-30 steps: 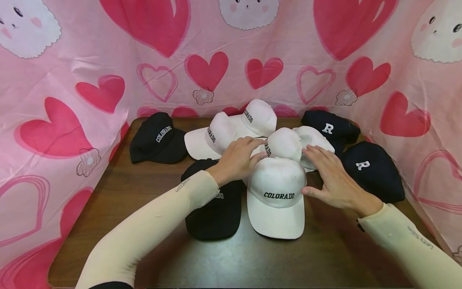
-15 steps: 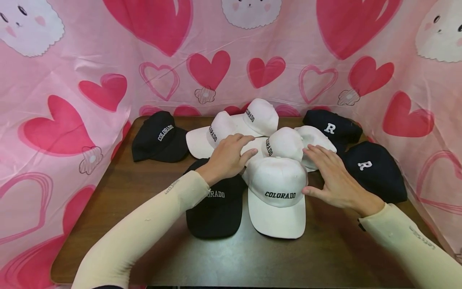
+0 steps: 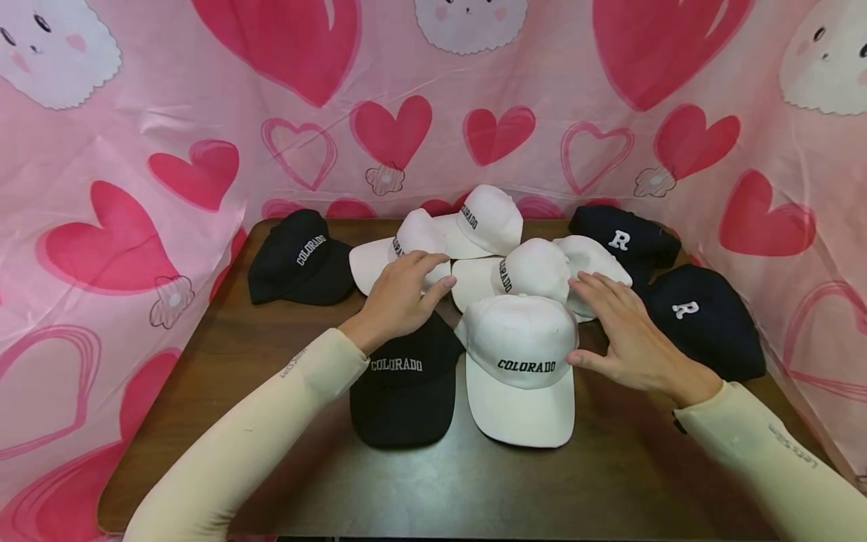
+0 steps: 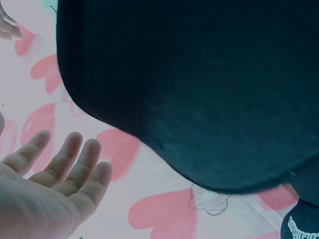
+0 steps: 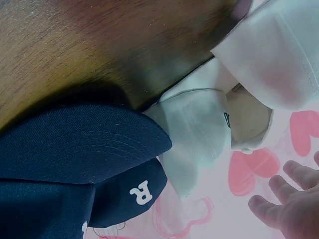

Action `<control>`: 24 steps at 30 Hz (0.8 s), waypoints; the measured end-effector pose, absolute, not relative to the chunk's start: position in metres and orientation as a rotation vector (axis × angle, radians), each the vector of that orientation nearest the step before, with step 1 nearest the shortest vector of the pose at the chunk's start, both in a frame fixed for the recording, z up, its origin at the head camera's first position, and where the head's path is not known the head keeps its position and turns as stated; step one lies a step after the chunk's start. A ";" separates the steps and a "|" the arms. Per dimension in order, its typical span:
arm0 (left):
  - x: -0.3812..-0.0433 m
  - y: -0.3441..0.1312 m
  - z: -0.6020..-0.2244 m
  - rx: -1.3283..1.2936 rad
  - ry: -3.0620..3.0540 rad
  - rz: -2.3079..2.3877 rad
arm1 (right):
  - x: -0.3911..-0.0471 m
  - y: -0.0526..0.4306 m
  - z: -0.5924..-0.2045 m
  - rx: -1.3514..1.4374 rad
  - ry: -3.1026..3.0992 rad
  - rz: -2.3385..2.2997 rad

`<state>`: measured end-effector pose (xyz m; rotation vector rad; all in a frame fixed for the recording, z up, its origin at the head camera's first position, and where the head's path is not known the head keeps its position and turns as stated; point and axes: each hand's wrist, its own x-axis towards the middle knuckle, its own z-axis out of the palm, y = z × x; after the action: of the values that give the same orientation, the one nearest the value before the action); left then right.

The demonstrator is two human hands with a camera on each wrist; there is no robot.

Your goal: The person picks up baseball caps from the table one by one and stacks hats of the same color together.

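Observation:
Over the black COLORADO cap point(image 3: 403, 399) at the front of the table hovers my left hand point(image 3: 400, 293), fingers extended and holding nothing. In the left wrist view a dark cap brim point(image 4: 199, 99) fills much of the frame beside the fingers point(image 4: 65, 159). To its right lies a white COLORADO cap point(image 3: 520, 339), brim toward me. My right hand point(image 3: 626, 339) is at that cap's right side with fingers spread; whether it touches the cap I cannot tell. Behind are more white caps point(image 3: 535, 271), one of them point(image 3: 488, 218) at the back.
Another black COLORADO cap point(image 3: 298, 260) sits at the back left of the wooden table point(image 3: 223, 391). Two navy caps with a white R, one at the back point(image 3: 626, 237) and one nearer point(image 3: 704, 324), are on the right. A pink heart-patterned cloth point(image 3: 433, 75) surrounds the table.
My left hand has drawn left from the white caps to above the black cap, uncovering a white brim. The right hand stays in place, and the caps look unmoved.

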<state>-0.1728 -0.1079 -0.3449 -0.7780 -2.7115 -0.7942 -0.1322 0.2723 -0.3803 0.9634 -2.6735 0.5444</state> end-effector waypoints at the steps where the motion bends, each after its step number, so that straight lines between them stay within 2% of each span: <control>1: -0.172 -0.110 -0.345 -0.774 -2.707 -0.800 | -0.132 0.272 -0.380 0.964 -2.673 0.543; 24: -0.172 -0.156 -0.352 -0.607 -2.708 -0.683 | -0.130 0.272 -0.383 0.951 -2.689 0.543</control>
<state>-0.1721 -0.1563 -0.3522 -0.6073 -2.7081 -0.6828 -0.1299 0.2719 -0.3829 0.9505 -2.6890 0.5432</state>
